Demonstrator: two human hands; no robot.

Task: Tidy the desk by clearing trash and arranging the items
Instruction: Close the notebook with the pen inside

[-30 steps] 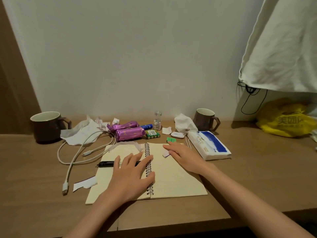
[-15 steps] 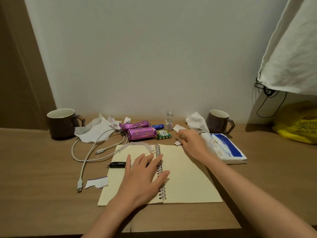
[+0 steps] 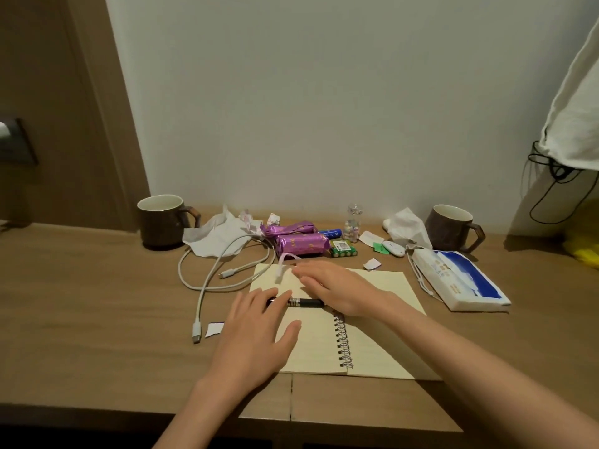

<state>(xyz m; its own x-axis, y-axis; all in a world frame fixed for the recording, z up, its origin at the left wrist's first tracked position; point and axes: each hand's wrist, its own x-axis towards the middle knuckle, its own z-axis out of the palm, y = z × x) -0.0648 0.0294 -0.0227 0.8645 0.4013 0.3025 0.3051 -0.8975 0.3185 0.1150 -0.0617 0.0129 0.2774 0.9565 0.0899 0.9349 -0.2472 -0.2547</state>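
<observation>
An open spiral notebook (image 3: pixel 382 286) with cream pages lies in front of me on the desk. A black pen (image 3: pixel 306 303) lies across its left page. My left hand (image 3: pixel 256 332) rests flat on that page, fingers spread, fingertips at the pen's left end. My right hand (image 3: pixel 337 290) lies flat across the notebook's upper middle, fingers straight and pointing left, just beyond the pen. Its fingertips are near the plug of a white cable (image 3: pixel 207 286). Crumpled tissues (image 3: pixel 217 236) and small paper scraps (image 3: pixel 214 328) lie around the notebook. Neither hand holds anything.
Two brown mugs stand at the back left (image 3: pixel 160 220) and back right (image 3: pixel 449 226). Purple packs (image 3: pixel 301 243), green batteries (image 3: pixel 343 251) and a small bottle (image 3: pixel 352 223) line the wall. A tissue pack (image 3: pixel 460 283) lies right of the notebook; a yellow bag (image 3: pixel 583 251) sits far right.
My right hand moved from the notebook's top right corner leftward over the pages, leaving a paper scrap by the top edge. My left hand slid left onto the pen. The view shifted left.
</observation>
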